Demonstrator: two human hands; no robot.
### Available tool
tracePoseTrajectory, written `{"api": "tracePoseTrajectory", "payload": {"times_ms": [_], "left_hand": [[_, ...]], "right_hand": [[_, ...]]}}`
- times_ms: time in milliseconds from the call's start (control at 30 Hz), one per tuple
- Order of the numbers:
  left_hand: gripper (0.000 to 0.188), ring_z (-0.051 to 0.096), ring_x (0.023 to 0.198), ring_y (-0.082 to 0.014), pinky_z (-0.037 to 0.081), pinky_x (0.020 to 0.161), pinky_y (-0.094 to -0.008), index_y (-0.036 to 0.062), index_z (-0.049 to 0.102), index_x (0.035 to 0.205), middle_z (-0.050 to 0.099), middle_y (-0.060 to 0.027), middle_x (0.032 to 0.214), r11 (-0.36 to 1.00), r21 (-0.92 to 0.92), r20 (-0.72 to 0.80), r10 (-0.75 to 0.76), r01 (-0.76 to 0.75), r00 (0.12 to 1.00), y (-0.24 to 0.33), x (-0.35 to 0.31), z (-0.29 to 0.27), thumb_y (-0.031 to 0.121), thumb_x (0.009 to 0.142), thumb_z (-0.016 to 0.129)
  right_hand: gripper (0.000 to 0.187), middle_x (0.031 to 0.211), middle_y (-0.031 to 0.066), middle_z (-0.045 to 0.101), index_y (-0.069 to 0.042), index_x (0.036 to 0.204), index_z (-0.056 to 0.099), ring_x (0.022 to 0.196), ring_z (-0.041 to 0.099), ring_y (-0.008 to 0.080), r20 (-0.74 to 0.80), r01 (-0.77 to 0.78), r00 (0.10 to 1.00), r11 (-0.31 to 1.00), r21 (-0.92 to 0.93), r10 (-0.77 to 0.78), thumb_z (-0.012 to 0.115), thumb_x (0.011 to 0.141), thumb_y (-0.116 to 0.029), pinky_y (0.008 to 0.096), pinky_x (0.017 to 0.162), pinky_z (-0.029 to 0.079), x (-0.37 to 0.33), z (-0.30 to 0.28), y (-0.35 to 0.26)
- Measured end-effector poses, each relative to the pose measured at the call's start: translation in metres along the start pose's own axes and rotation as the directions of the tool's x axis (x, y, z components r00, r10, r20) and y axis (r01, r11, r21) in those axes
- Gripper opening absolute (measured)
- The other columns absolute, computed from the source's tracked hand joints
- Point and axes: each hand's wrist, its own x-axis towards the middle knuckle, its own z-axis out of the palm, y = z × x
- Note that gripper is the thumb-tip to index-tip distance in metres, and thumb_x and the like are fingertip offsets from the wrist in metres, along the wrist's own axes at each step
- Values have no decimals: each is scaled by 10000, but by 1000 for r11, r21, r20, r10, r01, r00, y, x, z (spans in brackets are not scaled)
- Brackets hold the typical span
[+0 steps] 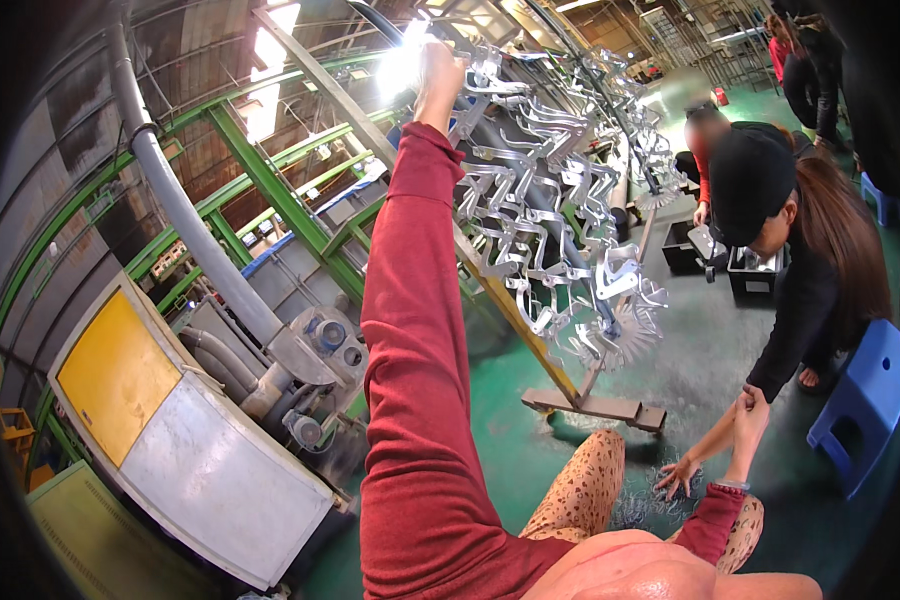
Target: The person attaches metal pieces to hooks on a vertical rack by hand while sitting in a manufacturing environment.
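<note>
My left arm, in a dark red sleeve, stretches up toward the top of a hanging rack. My left hand [440, 80] is closed there, beside the topmost silver metal brackets [550, 135]; glare hides what it grips. Many bent brackets hang in rows on the rack. Low on the right, my right hand [750, 420] has its fingers drawn together, pointing up, overlapping a co-worker's forearm. Whatever lies in its fingertips is too small to tell. The co-worker's open hand [680, 476] reaches down to a pile of thin wire pieces [642, 505] on the floor.
A co-worker in a black cap [755, 180] bends close by on the right. A blue plastic stool [860, 410] and black crates [755, 282] are nearby. The rack's brown metal foot [600, 410] is ahead. A yellow-and-white machine cabinet [210, 490] stands left, beneath a grey duct [185, 220].
</note>
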Motion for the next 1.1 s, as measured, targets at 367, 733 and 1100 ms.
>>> {"api": "tracePoseTrajectory", "payload": {"times_ms": [367, 733, 1100], "left_hand": [[295, 622, 809, -388, 482, 679, -440, -10, 599, 874, 632, -240, 798, 995, -102, -196, -12, -8, 981, -26, 20, 41, 201, 686, 683], [391, 578, 630, -164, 459, 536, -304, -30, 590, 871, 628, -111, 744, 769, -635, -82, -157, 70, 984, 1, 34, 16, 157, 598, 797], [440, 595, 716, -160, 489, 599, -260, -36, 494, 1047, 619, -125, 854, 684, -727, -93, -9, -62, 996, 21, 14, -19, -12, 653, 689]], "right_hand": [[277, 696, 58, 528, -64, 1083, 618, 636, 521, 152, 37, -69, 997, 996, 56, 67, 575, 810, -43, 303, 605, 450, -7, -9, -10], [273, 694, 19, 517, -14, 1071, 612, 600, 483, 77, 67, -90, 995, 965, 247, 76, 557, 805, 11, 236, 528, 427, -3, -10, -20], [292, 701, 8, 509, -17, 1090, 606, 575, 466, 74, 38, -69, 997, 971, 230, 62, 553, 804, 16, 221, 514, 406, -5, -17, -21]]}}
